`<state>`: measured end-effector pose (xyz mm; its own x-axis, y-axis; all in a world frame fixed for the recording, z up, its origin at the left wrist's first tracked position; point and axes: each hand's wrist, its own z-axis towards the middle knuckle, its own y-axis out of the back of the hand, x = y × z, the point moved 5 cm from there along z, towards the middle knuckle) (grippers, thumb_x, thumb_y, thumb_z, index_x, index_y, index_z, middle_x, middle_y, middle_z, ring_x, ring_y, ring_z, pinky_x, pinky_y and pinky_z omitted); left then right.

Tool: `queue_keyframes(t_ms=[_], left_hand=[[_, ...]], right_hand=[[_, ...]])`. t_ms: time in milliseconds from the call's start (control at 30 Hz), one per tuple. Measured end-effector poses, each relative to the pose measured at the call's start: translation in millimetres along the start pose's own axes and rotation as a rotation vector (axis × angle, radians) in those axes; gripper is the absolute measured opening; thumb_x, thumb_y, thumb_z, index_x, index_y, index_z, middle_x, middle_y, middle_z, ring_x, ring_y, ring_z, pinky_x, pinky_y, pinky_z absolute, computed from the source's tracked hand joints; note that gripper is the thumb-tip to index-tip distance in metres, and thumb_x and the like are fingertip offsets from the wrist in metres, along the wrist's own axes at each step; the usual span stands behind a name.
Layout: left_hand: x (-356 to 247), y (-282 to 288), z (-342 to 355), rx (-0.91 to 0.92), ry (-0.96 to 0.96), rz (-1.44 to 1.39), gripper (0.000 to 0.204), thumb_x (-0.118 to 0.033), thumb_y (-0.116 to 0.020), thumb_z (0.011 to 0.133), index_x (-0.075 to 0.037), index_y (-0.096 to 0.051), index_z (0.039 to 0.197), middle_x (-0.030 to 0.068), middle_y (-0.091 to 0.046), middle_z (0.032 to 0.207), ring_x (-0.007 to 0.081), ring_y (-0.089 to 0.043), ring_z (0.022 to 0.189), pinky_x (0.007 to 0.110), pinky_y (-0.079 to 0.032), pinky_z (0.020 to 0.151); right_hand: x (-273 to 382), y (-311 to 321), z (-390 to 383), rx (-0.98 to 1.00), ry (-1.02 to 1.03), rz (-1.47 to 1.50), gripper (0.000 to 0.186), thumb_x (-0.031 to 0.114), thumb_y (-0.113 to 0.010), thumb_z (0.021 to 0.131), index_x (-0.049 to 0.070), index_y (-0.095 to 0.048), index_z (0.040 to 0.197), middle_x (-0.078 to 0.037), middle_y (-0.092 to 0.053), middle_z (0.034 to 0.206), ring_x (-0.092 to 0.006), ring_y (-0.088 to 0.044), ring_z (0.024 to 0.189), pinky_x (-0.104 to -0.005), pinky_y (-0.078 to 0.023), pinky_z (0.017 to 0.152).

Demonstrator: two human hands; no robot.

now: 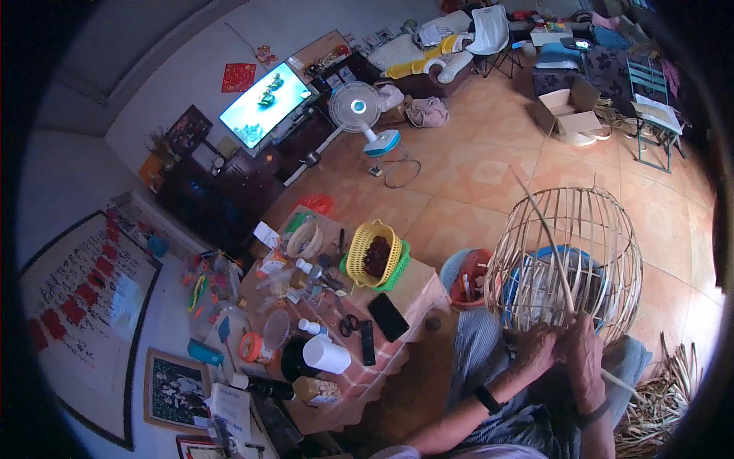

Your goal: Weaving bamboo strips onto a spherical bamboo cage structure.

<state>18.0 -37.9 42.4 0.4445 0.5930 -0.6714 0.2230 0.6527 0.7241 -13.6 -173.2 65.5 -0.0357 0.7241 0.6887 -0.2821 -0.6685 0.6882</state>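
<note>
A long pale cane strip (556, 264) slants up from my hands and passes across an openwork basket frame (623, 252) of thin bent rods, which stands just beyond my knees. My right hand (582, 352) is closed round the strip, whose tail end comes out below toward the lower right. Close beside it, my left hand (537, 344) has its fingers curled at the same strip; its fingertips are partly hidden. Through the open ribs a blue basin (562, 252) shows. Whether the basket touches my legs I cannot tell.
A cluttered table (367, 382) at my left bears a yellow basket (373, 256) of dark red fruit, a phone (388, 317), scissors and bottles. A red basin (470, 279) stands beyond it. Cane scraps (665, 405) lie at my right. Farther off are a fan (355, 107) and a cardboard box (569, 111).
</note>
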Motion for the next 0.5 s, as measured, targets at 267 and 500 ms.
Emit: queue_keyframes(t_ms=[267, 500], left_hand=[[12.2, -6.0, 1.3, -0.065, -0.060, -0.041, 0.027, -0.009, -0.076, 0.086, -0.003, -0.071, 0.111, 0.0179, -0.071, 0.102, 0.0395, -0.067, 0.105, 0.050, -0.053, 0.095], [14.9, -8.0, -0.6, -0.052, -0.023, -0.102, 0.024, -0.010, -0.072, 0.089, -0.005, -0.070, 0.112, 0.0171, -0.071, 0.104, 0.0388, -0.067, 0.106, 0.050, -0.051, 0.099]], right_hand=[[-24.7, 2.9, -8.2, -0.048, -0.081, 0.319, 0.025, 0.004, -0.077, 0.093, 0.002, -0.055, 0.103, -0.015, -0.067, 0.083, -0.0256, -0.068, 0.074, -0.0392, -0.055, 0.065], [-63.2, -11.1, -25.7, -0.182, -0.237, 0.291, 0.029, 0.001, -0.084, 0.086, 0.004, -0.056, 0.093, -0.006, -0.066, 0.079, -0.0131, -0.062, 0.075, -0.0320, -0.053, 0.067]])
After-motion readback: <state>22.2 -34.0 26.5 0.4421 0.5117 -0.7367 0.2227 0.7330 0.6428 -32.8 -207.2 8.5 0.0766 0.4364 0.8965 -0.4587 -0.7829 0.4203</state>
